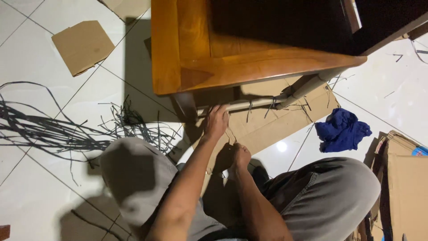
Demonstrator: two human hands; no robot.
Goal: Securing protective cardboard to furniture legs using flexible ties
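White tiled floor [35,178], strewn with offcuts. Above it, centre: polished wooden chair frame [232,67], tipped on its side. Just below the frame, a pale crossbar [249,105], with short dark strips hanging off it. Under the crossbar, flattened cardboard [272,125] spread on the tiles. Left hand [216,121] up against the crossbar's near end, fingers curled over it. Right hand [240,156] lower, just below the left, closed in a pinch around a thin pale strand [231,136] running up toward the crossbar; exact grip hard to tell in the shadow. Left of the frame, loose dark strips [67,129] in a tangle. Right of the frame, crumpled blue cloth [341,129]. Upper left, separate cardboard scrap [82,44].
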